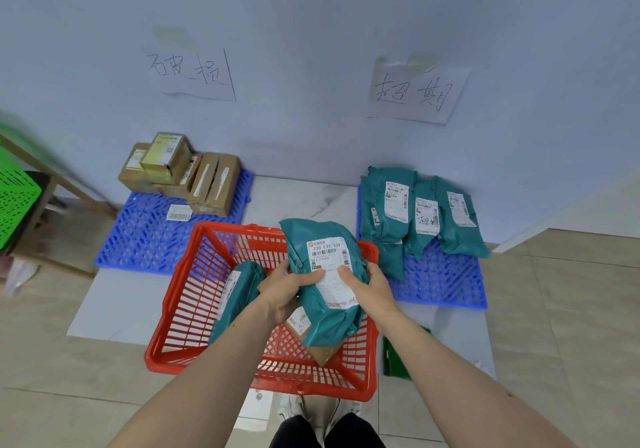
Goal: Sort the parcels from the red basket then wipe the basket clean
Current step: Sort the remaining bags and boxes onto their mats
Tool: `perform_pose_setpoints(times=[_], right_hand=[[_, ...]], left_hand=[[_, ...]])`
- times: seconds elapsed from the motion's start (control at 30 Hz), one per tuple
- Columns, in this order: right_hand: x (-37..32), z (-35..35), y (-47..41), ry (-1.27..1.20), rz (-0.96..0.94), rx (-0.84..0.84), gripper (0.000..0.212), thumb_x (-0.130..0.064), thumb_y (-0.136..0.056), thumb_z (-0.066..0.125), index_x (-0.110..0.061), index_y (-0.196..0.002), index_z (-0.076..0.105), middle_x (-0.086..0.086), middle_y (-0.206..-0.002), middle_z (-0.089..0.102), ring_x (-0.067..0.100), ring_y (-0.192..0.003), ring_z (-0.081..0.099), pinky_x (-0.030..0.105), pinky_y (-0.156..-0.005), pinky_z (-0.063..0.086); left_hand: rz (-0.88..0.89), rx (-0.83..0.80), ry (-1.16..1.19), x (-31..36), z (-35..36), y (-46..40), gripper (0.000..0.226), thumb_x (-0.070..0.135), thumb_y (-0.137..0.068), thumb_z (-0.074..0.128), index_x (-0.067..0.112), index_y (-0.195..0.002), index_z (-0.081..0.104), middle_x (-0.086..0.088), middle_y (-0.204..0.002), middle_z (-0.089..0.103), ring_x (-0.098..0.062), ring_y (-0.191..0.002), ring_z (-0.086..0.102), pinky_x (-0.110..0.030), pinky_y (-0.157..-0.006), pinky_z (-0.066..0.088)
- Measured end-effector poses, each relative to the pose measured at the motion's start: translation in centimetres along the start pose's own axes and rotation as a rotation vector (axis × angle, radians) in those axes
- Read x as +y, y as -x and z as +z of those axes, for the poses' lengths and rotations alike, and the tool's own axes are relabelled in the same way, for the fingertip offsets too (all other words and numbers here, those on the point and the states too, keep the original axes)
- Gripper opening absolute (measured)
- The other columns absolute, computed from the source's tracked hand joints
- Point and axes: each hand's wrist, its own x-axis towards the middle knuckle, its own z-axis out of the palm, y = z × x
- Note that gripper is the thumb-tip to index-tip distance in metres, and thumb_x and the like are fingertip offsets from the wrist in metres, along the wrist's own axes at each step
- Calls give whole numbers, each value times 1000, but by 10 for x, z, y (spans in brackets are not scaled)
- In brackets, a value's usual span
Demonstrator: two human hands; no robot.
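A red basket [194, 309] stands on the floor in front of me. Above it I hold a teal parcel [311, 236] with a white label facing up. My left hand [291, 291] grips its left side, thumb on the label. My right hand [363, 286] grips the right side, thumb on the label too. Another teal parcel [239, 295] leans against the basket's left wall. A brown cardboard parcel [322, 352] lies in the basket, mostly hidden under the held one.
A blue mat [145, 236] at the left carries several cardboard boxes [194, 177]; a blue mat [443, 284] at the right carries several teal parcels [415, 212]. Paper signs hang on the wall above each. A green crate [14, 194] is far left, a green cloth [394, 357] right of the basket.
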Motion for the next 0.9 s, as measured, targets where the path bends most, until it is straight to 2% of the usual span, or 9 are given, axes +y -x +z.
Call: perform_pose_setpoints(times=[0.17,0.37,0.6,0.77,0.9], right_hand=[[-2,-2,-2,-5,-8,19,65,-54,-77,77,-29,-132,53,-7,-121,66,14,-109,65,43,-99,54],[-4,-5,-1,-51,0,53,61,-47,-82,76,-26,-134,52,-7,-120,65,14,-109,65,41,-99,54],[-6,-31,-13,-127,2,109,57,-55,-82,71,-25,-129,56,-6,-120,66,13,-108,66,42,-98,55],[-18,-69,-28,-176,-2,128,48,-47,-89,68,-22,-128,54,-4,-120,64,12,-107,64,30,-89,55],[-20,-114,-51,-208,-14,109,44,-43,-91,68,-19,-126,54,-3,-119,64,10,-106,63,22,-81,52]], left_hand=[[-14,-26,-8,6,4,-2,61,-11,-76,75,8,-130,56,-15,-118,71,-35,-106,70,-50,-85,59],[-48,-49,-38,11,7,-12,70,-8,-68,80,7,-131,54,-16,-118,71,-35,-105,70,-53,-86,58],[-60,-74,-112,18,38,-30,64,-9,-75,77,8,-132,52,-14,-120,70,-34,-108,69,-54,-89,57],[-58,-76,-147,20,81,-53,73,-6,-69,81,8,-134,50,-16,-121,69,-36,-107,69,-57,-89,56],[-44,-43,-142,13,127,-77,66,-11,-75,76,8,-132,50,-16,-123,68,-36,-109,68,-56,-91,55]])
